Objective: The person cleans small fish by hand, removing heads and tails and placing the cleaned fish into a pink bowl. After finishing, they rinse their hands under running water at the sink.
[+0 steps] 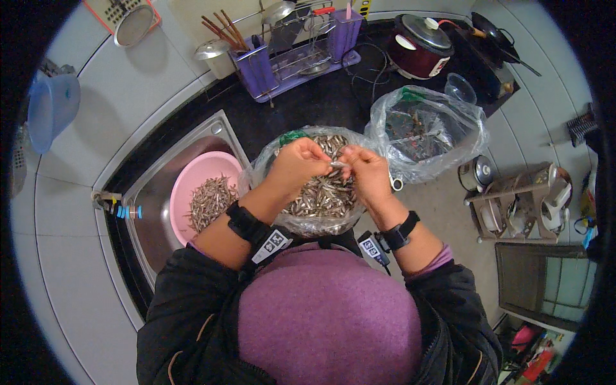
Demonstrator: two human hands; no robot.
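Note:
A small silvery fish (339,164) is pinched in the fingertips of my left hand (303,161). My right hand (365,168) closes its fingertips at the other end of that fish. Directly beneath both hands, a clear plastic bag (260,166) lies spread open, holding a heap of small fish (325,199). A white ring-shaped handle (396,184) shows beside my right hand; whether the hand holds it cannot be told. To the left, a pink basin (180,192) contains more small fish (211,199).
The basin sits in a steel sink (156,226) near a faucet (107,199). Another plastic bag (474,127) with dark reddish scraps stands at right. Behind are a purple utensil rack (288,79), a rice cooker (419,48), a cable (353,79) and a clear bowl (460,88).

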